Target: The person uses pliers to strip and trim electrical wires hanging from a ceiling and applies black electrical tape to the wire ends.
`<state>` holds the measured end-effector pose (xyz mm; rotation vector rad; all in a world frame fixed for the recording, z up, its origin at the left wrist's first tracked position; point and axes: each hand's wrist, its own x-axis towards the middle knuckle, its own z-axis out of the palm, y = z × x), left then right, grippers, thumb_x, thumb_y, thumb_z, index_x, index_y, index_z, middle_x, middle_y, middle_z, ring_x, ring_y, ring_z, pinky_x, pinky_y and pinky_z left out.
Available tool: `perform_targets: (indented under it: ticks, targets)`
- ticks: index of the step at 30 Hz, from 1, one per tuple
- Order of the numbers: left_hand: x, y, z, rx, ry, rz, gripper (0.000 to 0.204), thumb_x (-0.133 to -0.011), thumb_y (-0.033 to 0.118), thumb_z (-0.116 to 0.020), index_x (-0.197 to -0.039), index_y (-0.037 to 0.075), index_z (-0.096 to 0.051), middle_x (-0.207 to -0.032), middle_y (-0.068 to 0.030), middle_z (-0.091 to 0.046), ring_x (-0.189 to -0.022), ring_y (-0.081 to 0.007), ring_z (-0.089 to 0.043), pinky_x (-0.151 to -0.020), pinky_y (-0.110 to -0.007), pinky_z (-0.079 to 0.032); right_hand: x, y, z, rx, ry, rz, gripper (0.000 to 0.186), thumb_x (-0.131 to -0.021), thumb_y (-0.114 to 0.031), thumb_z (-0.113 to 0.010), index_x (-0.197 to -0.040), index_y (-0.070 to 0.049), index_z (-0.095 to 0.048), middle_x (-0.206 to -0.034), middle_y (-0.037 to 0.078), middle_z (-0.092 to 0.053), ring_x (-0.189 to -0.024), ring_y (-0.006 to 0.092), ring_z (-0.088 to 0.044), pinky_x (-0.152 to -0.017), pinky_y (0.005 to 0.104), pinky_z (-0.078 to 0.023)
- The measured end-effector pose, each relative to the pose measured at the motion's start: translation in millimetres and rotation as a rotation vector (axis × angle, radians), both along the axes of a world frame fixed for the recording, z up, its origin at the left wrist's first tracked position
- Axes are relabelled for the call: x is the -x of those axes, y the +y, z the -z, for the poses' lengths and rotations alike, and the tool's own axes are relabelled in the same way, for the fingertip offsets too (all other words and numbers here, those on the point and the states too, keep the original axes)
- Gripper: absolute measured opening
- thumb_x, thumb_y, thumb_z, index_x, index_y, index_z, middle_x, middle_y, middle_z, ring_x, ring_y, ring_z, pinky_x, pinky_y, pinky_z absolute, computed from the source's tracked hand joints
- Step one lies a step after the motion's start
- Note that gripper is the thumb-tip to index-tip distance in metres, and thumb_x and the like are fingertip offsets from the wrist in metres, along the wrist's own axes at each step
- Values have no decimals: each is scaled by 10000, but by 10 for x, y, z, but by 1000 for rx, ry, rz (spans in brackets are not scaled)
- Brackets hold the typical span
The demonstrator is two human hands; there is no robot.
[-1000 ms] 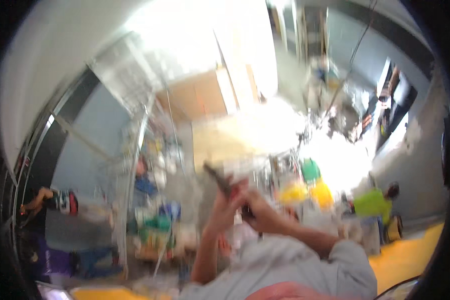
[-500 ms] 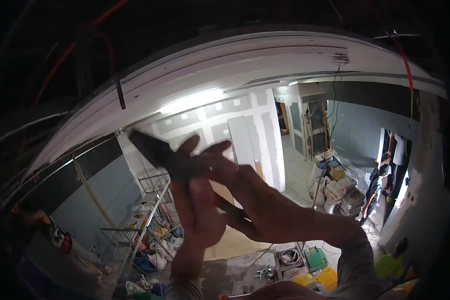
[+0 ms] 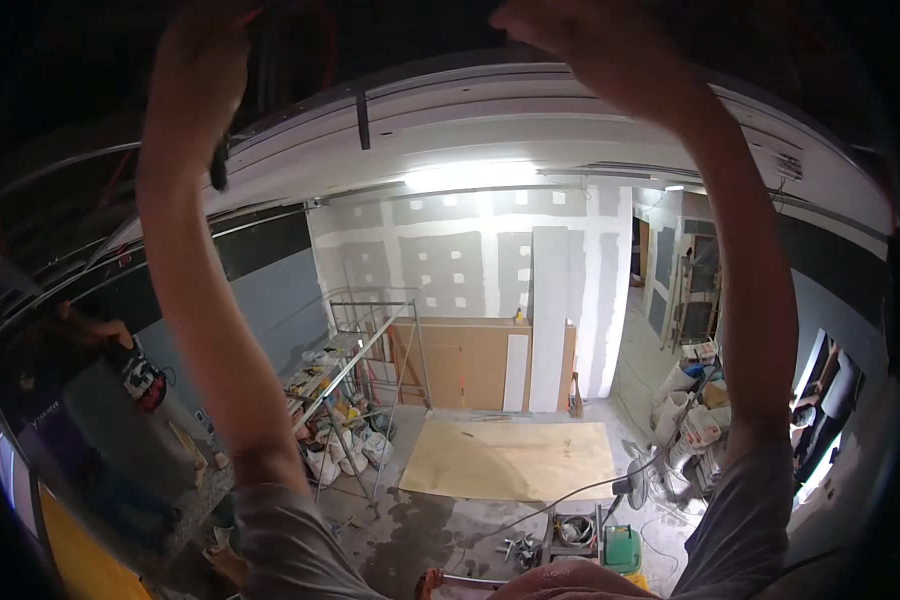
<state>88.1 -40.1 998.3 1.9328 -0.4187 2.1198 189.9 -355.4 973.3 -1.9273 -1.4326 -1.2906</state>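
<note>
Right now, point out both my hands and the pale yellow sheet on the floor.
Left hand (image 3: 200, 72), head view: middle of the hand.
Right hand (image 3: 608, 48), head view: middle of the hand.
Pale yellow sheet (image 3: 510, 460), head view: middle of its upper face.

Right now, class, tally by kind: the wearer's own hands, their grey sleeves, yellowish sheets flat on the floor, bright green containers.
Left hand and right hand: 2
Grey sleeves: 2
Yellowish sheet: 1
Bright green container: 1
Total: 6
</note>
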Motion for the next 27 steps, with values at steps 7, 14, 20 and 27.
perform_targets:
  ticks: [7, 14, 20, 27]
  targets:
    - [-654, -249, -224, -174, -158, -901, 221, -936, 171, -648, -1093, 18, -671, -1126, -120, -676, -1043, -229, -614, -888, -324, -485, -300, -169, -766, 77, 191, 692, 753, -1009, -668, -288, -1270, -66, -659, -1314, 172, -630, -1252, 317, -554, -1099, 514, -357]
    - [-1411, 1009, -1056, -571, 222, -386, 346, -936, 113, -598, -1280, 76, -605, -1252, -153, -640, -1125, -283, -608, -993, -405, -475, 253, -783, -447, -75, 212, 1188, 827, -965, -739, -258, -1442, -120, -528, -1549, 149, -418, -1446, 358, -352, -1185, 509, -252]
    - [-1634, 861, -924, -363, 327, -292, 349, -942, 133, -594, -1285, 74, -602, -1263, -148, -634, -1135, -277, -601, -1001, -400, -467, -350, -1503, -442, -169, 80, 1404, 782, -962, -705, -309, -1444, -124, -514, -1536, 142, -410, -1439, 342, -326, -1177, 490, -249]
    - [-1471, 635, -663, -251, 233, -273, 354, -948, 156, -589, -1292, 72, -599, -1276, -142, -627, -1147, -270, -593, -1009, -393, -457, -347, -1973, -597, -168, 89, 1319, 731, -961, -660, -346, -1421, -122, -530, -1497, 135, -435, -1397, 325, -356, -1148, 471, -275]
